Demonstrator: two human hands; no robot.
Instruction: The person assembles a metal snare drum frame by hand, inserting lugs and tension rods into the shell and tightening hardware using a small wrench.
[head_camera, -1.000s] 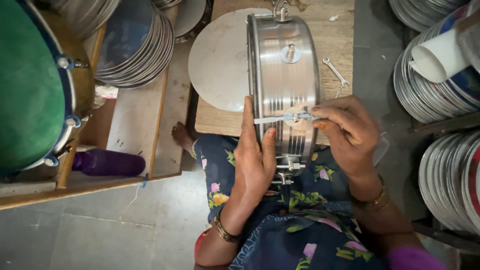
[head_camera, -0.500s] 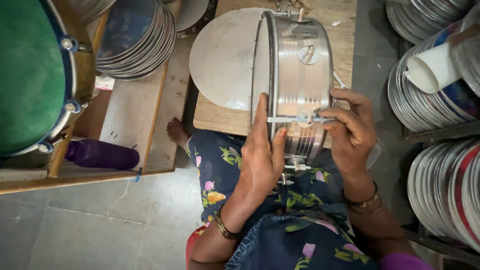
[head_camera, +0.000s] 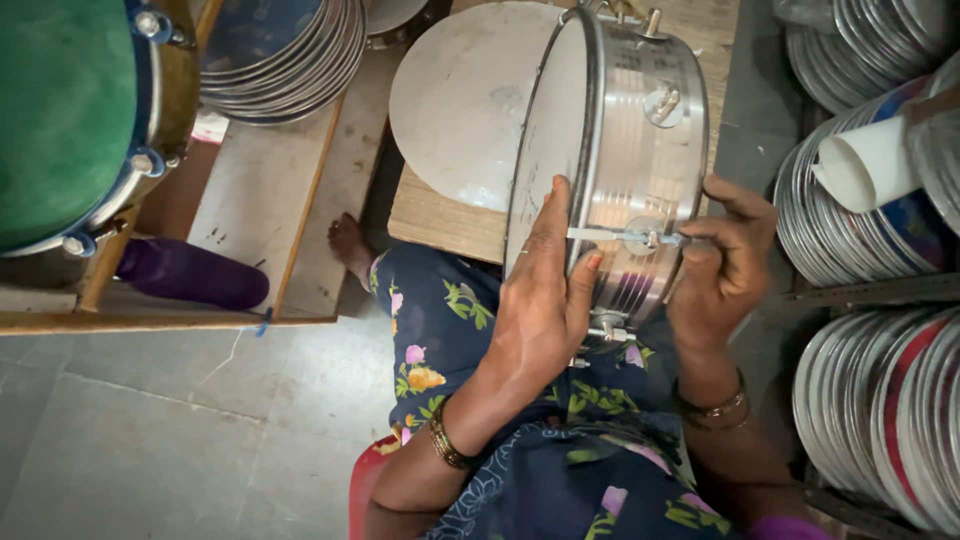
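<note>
Two bare hands worked on a steel drum shell (head_camera: 640, 150) that stood on its edge at the near edge of a small wooden table (head_camera: 440, 222), its lower rim down against the person's lap. The left hand (head_camera: 540, 300) lay flat along the near rim, fingers pressed together and stretched up the pale drum skin, with the thumb hooked over the hoop onto the ribbed metal side. The right hand (head_camera: 725, 265) sat on the far side of the shell, its fingers curled in and pinching the end of a thin metal tension rod (head_camera: 625, 237) that ran across the shell wall between the two hands. Whether a small key was also in that pinch could not be told. A loose round drum skin (head_camera: 455, 100) lay flat on the table behind the shell, overlapping the table's left edge. The person's lap was covered by dark blue cloth with a flower print (head_camera: 450, 340), and bangles showed on both wrists. To the left, a green-headed drum (head_camera: 70, 110) leaned on a wooden rack, with a purple bottle (head_camera: 195, 275) lying on its side below it. Stacks of metal hoops (head_camera: 285, 55) rested at the rack's far end, and more stacked hoops (head_camera: 880, 400) filled the shelving on the right, beside a white rolled tube (head_camera: 865, 165).
</note>
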